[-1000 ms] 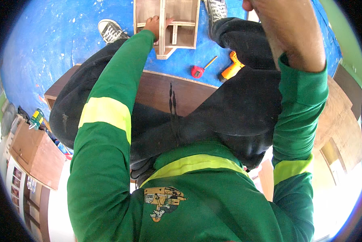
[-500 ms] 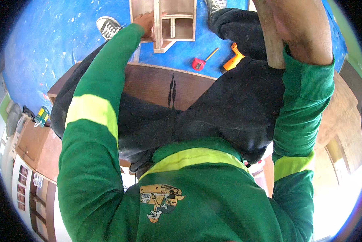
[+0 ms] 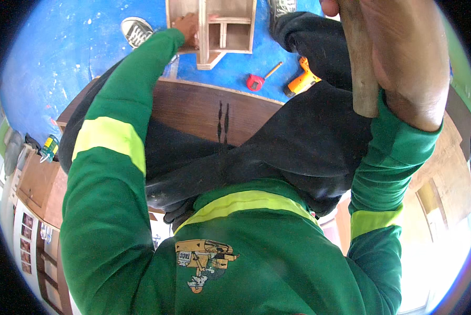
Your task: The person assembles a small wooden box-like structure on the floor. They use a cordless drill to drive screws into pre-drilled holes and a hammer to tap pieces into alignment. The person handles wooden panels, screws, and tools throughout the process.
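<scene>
My left hand (image 3: 187,27) reaches to the top of the view and grips the upright divider of a small wooden box (image 3: 237,51) with compartments. A fingertip seems to show on the divider's far side. High at the upper right, my right hand (image 3: 411,50) is closed round a wooden handle (image 3: 363,68) whose lower end points toward me. The tool's other end is outside the picture, so its kind does not show. Both arms wear green sleeves with yellow bands.
On the blue floor (image 3: 99,58) lie a red tape measure (image 3: 255,82), a pencil (image 3: 273,70) and an orange tool, likely a drill (image 3: 301,79). A brown wooden board (image 3: 188,107) lies beneath my legs. A green can (image 3: 49,147) stands at the left.
My right hand and the wooden handle have come closer and turned a little, with a fingertip now showing at the top. The left hand keeps its place on the wooden box.
</scene>
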The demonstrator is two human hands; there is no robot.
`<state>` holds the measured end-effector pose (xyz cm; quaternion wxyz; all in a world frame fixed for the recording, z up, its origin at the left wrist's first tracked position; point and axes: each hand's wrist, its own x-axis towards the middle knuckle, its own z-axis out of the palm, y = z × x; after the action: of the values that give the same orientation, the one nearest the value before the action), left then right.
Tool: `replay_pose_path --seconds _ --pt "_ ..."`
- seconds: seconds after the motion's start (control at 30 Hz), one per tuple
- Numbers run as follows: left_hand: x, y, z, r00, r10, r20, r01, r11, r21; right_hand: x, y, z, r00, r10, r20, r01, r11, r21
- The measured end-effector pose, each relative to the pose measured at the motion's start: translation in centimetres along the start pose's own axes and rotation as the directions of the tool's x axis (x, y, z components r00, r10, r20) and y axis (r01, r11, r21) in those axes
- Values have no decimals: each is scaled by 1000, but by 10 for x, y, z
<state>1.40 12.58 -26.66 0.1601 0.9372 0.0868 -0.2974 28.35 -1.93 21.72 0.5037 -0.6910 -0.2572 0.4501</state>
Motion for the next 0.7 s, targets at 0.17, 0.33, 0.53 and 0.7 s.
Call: replay_pose_path --seconds 0.17,0.33,0.53,0.7 --pt "-5 -20 48 985 -113 -129 102 990 -95 1 -23 5 999 9 52 -14 996 91" --pt "-16 44 -65 993 -107 53 114 985 -131 0 -8 0 996 -68 54 57 981 183" --pt "-31 46 -67 979 -185 87 193 976 -98 13 -8 -3 989 -104 102 83 977 196" --pt "-46 46 -55 963 -188 -195 176 981 -78 18 17 -17 994 -108 5 104 969 222"
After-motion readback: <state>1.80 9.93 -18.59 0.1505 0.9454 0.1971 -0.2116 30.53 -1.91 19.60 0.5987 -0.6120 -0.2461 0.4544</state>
